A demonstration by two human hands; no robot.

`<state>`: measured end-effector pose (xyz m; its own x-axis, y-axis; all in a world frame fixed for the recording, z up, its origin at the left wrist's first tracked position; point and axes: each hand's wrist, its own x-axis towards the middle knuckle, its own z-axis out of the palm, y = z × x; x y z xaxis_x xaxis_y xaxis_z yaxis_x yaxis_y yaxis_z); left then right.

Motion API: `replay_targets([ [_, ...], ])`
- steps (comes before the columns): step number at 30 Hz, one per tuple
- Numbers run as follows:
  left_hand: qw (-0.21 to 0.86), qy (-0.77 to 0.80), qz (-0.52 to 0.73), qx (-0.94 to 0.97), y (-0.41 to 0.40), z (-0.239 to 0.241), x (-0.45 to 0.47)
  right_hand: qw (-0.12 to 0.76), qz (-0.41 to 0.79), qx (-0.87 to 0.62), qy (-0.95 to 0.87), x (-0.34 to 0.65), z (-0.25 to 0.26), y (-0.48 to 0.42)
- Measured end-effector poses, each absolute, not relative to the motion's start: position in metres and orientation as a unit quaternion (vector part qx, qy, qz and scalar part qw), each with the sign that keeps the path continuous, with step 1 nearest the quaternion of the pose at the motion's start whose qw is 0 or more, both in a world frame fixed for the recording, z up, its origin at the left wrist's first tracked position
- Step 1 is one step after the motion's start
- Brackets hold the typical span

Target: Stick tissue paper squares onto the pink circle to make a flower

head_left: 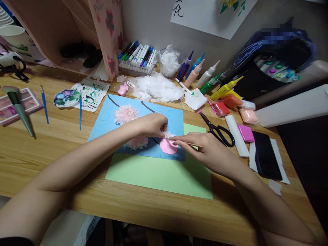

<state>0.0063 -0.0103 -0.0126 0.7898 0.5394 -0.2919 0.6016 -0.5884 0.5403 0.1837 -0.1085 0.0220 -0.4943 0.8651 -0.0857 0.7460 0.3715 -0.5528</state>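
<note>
- The light wooden table (38, 153) carries a pale green paper sheet (159, 174) near me.
- A blue paper sheet (107, 119) overlaps its far edge and bears fluffy pink tissue flowers (126, 114).
- My left hand (153, 124) pinches a small white tissue tuft (168, 135), fingers narrow.
- My right hand (205, 147) lies just right of it, fingers stretched close together. I cannot tell whether they grip.
- Their tips meet the round pink clay disc (167, 147) at the blue sheet's near right corner.

Single head view, looking forward-down, close over wooden desk (51, 160).
</note>
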Motion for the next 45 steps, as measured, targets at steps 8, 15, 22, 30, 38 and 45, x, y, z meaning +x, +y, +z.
replay_targets([
  [8, 0.327, 0.322, -0.049, 0.887, -0.010, -0.014, 0.007, 0.169, 0.359, -0.545, -0.739, 0.178, 0.022, -0.106],
  [15, 0.324, 0.326, -0.053, 0.887, -0.011, -0.012, 0.006, 0.232, 0.297, -0.534, -0.757, 0.179, 0.016, -0.110],
  [22, 0.335, 0.318, -0.062, 0.885, -0.008, -0.010, 0.005, 0.221, 0.279, -0.525, -0.773, 0.179, 0.021, -0.109],
  [30, 0.397, 0.319, -0.092, 0.856, 0.002, -0.008, 0.004, 0.217, 0.273, -0.527, -0.775, 0.179, 0.017, -0.108],
  [38, 0.406, 0.301, -0.070, 0.860, 0.006, -0.005, -0.002, 0.214, 0.281, -0.528, -0.773, 0.179, 0.018, -0.106],
  [45, 0.410, 0.219, -0.017, 0.885, 0.003, -0.009, 0.001, 0.221, 0.290, -0.533, -0.763, 0.178, 0.019, -0.106],
])
